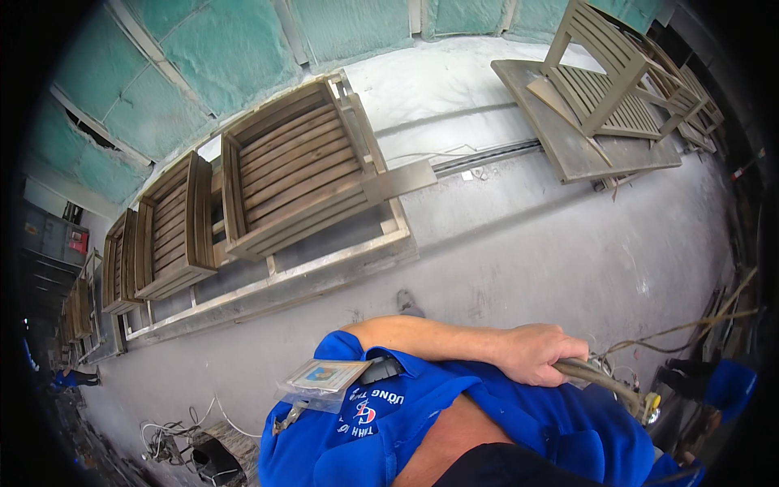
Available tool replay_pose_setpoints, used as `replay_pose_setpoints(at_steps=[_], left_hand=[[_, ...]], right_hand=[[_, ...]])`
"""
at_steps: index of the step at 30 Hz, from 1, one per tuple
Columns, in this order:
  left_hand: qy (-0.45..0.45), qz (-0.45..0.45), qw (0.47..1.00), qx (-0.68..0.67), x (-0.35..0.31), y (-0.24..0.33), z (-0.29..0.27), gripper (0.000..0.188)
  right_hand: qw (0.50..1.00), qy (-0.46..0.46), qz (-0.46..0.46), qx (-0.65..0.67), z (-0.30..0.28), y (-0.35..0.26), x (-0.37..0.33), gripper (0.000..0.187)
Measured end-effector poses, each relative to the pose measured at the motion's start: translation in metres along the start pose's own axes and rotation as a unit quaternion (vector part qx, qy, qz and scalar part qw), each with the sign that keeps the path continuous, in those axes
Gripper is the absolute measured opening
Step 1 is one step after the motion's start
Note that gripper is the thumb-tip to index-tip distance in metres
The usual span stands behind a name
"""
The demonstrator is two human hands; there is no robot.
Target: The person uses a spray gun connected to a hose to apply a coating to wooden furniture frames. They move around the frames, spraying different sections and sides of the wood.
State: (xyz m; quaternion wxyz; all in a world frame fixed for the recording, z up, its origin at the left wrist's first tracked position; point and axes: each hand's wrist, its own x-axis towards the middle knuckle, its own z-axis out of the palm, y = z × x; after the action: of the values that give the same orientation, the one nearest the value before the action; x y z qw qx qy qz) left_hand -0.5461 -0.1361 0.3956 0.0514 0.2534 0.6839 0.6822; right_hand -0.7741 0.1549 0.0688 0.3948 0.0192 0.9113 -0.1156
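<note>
My left hand (537,354) reaches across my body to the right, its fingers closed round a tan-brown hose (599,375). From the fist the hose runs down to the right, beside my blue shirt, toward a yellow and silver fitting (652,406). What the fitting belongs to cannot be made out. My right hand is not in view.
Brown slatted wooden seats (296,166) stand in a row on a low frame (324,274). A greyish slatted wooden piece (604,97) rests on a board (592,162). Thin hoses (690,329) trail right. A blue-clothed person (730,390) is at right, another (73,378) far left.
</note>
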Motion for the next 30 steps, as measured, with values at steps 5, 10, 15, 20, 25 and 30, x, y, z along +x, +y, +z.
replay_pose_setpoints(at_steps=[5, 10, 15, 20, 25, 30], left_hand=[[0.003, 0.041, 0.999, -0.027, 0.017, -0.026, -0.061, 0.018], [-0.041, 0.059, 0.997, -0.030, 0.042, -0.044, -0.114, 0.023], [-0.091, -0.083, 0.992, 0.007, 0.047, -0.105, -0.167, 0.025], [-0.071, -0.199, 0.972, 0.103, 0.071, -0.181, -0.206, 0.015], [0.090, -0.087, 0.985, 0.122, 0.137, -0.188, -0.236, 0.019], [0.159, -0.072, 0.972, 0.159, 0.197, -0.171, -0.265, 0.027]], right_hand=[[0.991, 0.053, -0.126, -0.001, -0.008, -0.085, 0.054, 0.036], [0.873, 0.100, -0.431, 0.207, -0.164, -0.363, -0.006, 0.042], [0.645, 0.100, -0.691, 0.309, -0.318, -0.564, -0.143, 0.060], [0.531, 0.180, -0.766, 0.315, -0.414, -0.662, -0.199, 0.058], [0.494, 0.194, -0.787, 0.313, -0.489, -0.717, -0.176, 0.066], [0.456, 0.118, -0.798, 0.375, -0.551, -0.749, -0.141, 0.060]])
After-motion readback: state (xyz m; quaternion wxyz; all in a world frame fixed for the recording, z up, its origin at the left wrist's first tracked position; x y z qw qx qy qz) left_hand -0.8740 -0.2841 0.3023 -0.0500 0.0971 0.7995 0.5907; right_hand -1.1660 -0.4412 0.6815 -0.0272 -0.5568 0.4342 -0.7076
